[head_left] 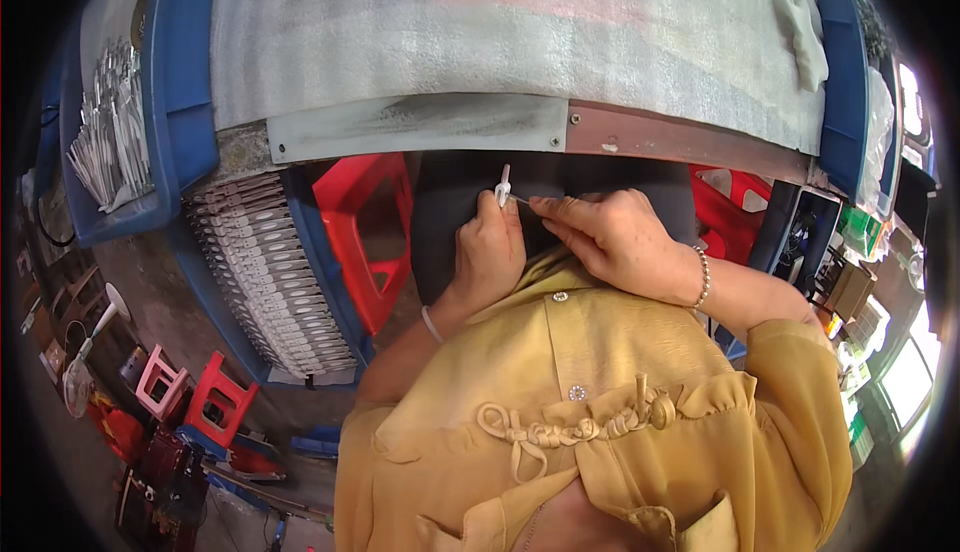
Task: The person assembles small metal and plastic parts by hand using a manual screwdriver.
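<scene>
My left hand (pixel 490 250) is closed, its thumb and fingers pinching a small white piece (pixel 503 188) with a narrow tip that points up and away from me. My right hand (pixel 622 240) is closed too, with thumb and forefinger gripping a thin dark rod (pixel 519 200). The rod's far end reaches the side of the white piece; whether it goes inside, I cannot tell. Both hands are close together over my lap, just short of the table's front edge. What lies under the curled fingers of my right hand is hidden.
A table covered with white foam sheet (pixel 500 42) spans the far side. At left, a blue bin (pixel 180 82) holds slender white pieces (pixel 115 127); below it a crate holds stacked rows of white parts (pixel 270 272). Red stools (pixel 365 242) stand beneath the table. Another blue bin (pixel 845 72) is at right.
</scene>
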Demonstrator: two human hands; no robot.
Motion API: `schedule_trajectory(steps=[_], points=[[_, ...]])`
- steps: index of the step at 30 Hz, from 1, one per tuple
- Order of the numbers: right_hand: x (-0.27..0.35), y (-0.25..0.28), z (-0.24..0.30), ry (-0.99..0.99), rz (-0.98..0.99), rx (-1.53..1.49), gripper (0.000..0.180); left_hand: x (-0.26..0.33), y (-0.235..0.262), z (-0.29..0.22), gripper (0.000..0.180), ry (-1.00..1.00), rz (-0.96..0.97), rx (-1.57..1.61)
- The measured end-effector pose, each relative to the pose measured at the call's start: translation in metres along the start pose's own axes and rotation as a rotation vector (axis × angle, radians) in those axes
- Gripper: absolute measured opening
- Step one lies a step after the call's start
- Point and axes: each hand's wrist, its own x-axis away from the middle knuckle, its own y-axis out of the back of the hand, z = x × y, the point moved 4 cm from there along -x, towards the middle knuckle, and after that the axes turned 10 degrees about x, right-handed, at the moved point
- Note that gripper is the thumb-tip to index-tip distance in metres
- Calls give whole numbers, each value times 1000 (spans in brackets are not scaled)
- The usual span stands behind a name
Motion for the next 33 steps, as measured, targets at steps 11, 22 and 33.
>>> schedule_trajectory(steps=[11,22,33], points=[[10,-16,-24,-573,222,-974,25,5,2,-5,16,-83,-37,-88],[37,18,9,138,-199,-84,32,18,4,-3,25,424,73,760],[34,12,-5,15,-240,-298,30,11,2,-8,23,129,2,353]])
